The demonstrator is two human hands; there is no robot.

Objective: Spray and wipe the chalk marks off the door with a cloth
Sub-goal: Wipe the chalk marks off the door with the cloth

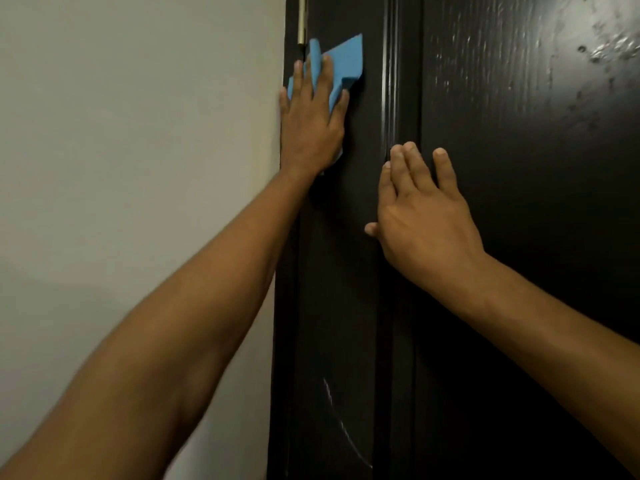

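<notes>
The left hand [310, 129] lay flat against the far left edge of the door [519, 237], its fingers straight and spread a little, pressing a blue cloth [343, 64] to the dark surface. The cloth was folded and creased; its upper corners stuck out beyond the fingertips and a fold rose between two of the fingers, while a small pale bit of it showed under the heel of the hand. The little-finger side of that hand sat right at the seam where the door frame met the wall [138, 168].

The right hand [422, 216] was lower and to the right, well apart from the left, open and holding nothing. Its fingers were extended with a slight bend, the fingertips touching the raised vertical moulding [391, 98] of the door panel, the thumb [372, 230] pointing left. Whether the palm itself met the door could not be told.

The door was very dark, nearly black, and glossy, with a wood-grain texture that caught the light in the upper right. There the surface carried wet-looking droplets and streaks [609, 50]. Low down on the left stile a thin, pale curved chalk mark [341, 424] ran downward and to the right. A slim brass-coloured hinge pin [302, 19] stood in the gap above the cloth. The wall to the left was plain, matt and pale grey-beige. Both forearms were bare and reached up from the near corners.
</notes>
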